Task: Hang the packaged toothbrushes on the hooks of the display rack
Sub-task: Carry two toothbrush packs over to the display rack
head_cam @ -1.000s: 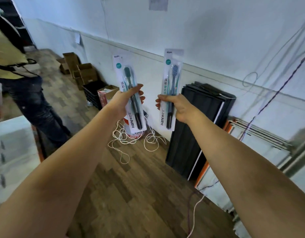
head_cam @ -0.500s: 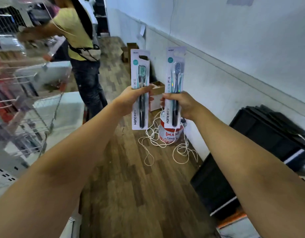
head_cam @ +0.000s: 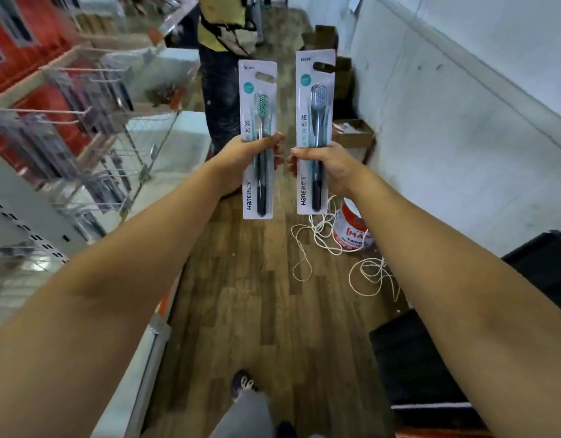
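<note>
Two packaged toothbrushes are held upright side by side, well to the right of the display rack and apart from its wire hooks. The left hand grips the green-bristled pack around its middle, fingers wrapped over the blister; the right hand clenches the blue-bristled pack the same way. Each pack looks light and fairly stiff: a thin card backing with a clear plastic blister, probably slick under the fingers and likely to bend if squeezed hard. Holding at mid-length, as now, leaves the hang slot at the top of each card free, which is where a hook must pass. Both cards read "Hane" vertically along the lower left edge, with Chinese characters, 炫彩, beside the brush heads; the small print at the top corners is too blurred to read. A white bucket on the floor farther right of the rack carries red lettering, partly "MA".
</note>
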Tool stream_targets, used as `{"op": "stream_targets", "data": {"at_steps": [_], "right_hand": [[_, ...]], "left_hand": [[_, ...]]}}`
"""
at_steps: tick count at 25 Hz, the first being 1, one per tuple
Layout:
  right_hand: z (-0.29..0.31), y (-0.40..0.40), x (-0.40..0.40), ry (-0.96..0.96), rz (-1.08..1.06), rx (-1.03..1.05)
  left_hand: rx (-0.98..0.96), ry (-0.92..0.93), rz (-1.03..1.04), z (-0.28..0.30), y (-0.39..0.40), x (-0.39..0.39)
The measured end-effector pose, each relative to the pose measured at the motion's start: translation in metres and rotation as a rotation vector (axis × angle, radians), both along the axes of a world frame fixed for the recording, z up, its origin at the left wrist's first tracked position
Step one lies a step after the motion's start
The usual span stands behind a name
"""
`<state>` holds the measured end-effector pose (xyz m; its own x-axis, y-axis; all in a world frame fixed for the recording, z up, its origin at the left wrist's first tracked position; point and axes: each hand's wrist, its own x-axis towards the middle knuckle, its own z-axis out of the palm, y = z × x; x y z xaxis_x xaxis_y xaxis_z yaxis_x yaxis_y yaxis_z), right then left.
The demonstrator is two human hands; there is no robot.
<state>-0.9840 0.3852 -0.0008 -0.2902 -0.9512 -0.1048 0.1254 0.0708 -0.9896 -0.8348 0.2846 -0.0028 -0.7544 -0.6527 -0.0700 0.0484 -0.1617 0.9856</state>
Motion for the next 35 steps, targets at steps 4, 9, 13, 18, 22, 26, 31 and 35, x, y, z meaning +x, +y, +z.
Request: {"op": "stream_targets", "data": {"at_steps": [4,9,13,18,22,26,31,35], "right_hand": [[-0.013,-0.052,0.000,-0.015,0.072,0.016],[-0.004,-0.135,0.004,0.033,0.191,0.017],[0.009,-0.197,0.020,0.033,0.251,-0.003],[0.007,-0.260,0.052,0.026,0.394,0.009],[0.000,-0.306,0.076,0.033,0.470,0.031],[0.003,-0.351,0.096,0.035,0.621,0.019],[0.011,-0.403,0.105,0.034,0.845,-0.023],[0.019,-0.446,0.104,0.014,0.970,-0.027]], "left_hand": [[0.015,0.003,0.106,-0.006,-0.038,0.010],[0.005,0.025,0.190,0.000,-0.104,0.025],[-0.018,0.024,0.286,0.004,-0.149,0.044],[-0.044,-0.024,0.459,0.002,-0.193,0.081],[-0.071,-0.062,0.582,-0.001,-0.216,0.104],[-0.088,-0.030,0.695,-0.005,-0.242,0.121],[-0.110,-0.017,0.842,0.002,-0.273,0.126],[-0.078,-0.006,1.044,0.015,-0.290,0.118]]}}
